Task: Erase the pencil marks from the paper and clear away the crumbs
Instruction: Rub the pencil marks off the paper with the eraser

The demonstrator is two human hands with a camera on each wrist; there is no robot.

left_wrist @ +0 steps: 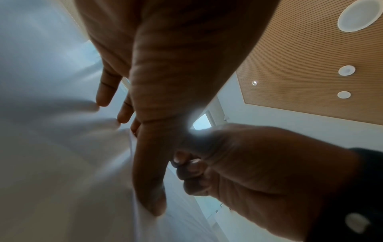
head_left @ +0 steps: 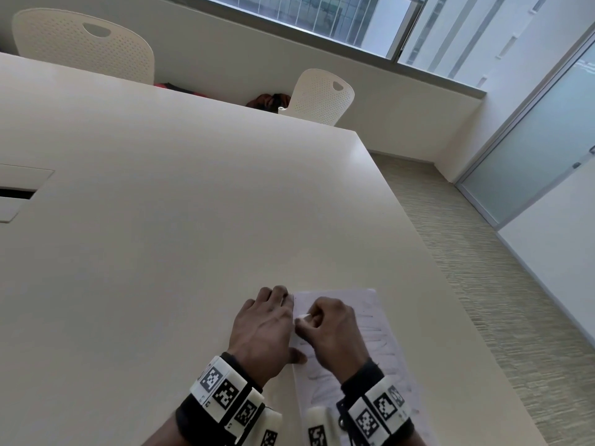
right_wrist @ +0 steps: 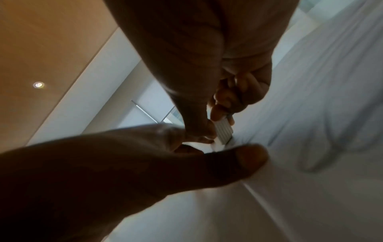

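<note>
The left hand [head_left: 264, 329] is pressing flat, fingers straight, on the pencil-marked white paper sheet [head_left: 370, 342]; the right hand [head_left: 335, 329] is pinching a small white ribbed eraser [right_wrist: 223, 132].

- The head view looks forward and steeply down from above the bench [head_left: 161, 220], taking in both wrists at its lower edge and chairs [head_left: 83, 43], a window [head_left: 322, 17] and the floor beyond.
- The left wrist view sits very close beneath the left hand [left_wrist: 165, 81], low to the bench, facing along the fingers and up to the ceiling [left_wrist: 311, 65].
- The right wrist view is equally close under the right hand [right_wrist: 196, 65], also tilted up.
- All three share the spot where both hands meet on the paper [head_left: 380, 333].
</note>
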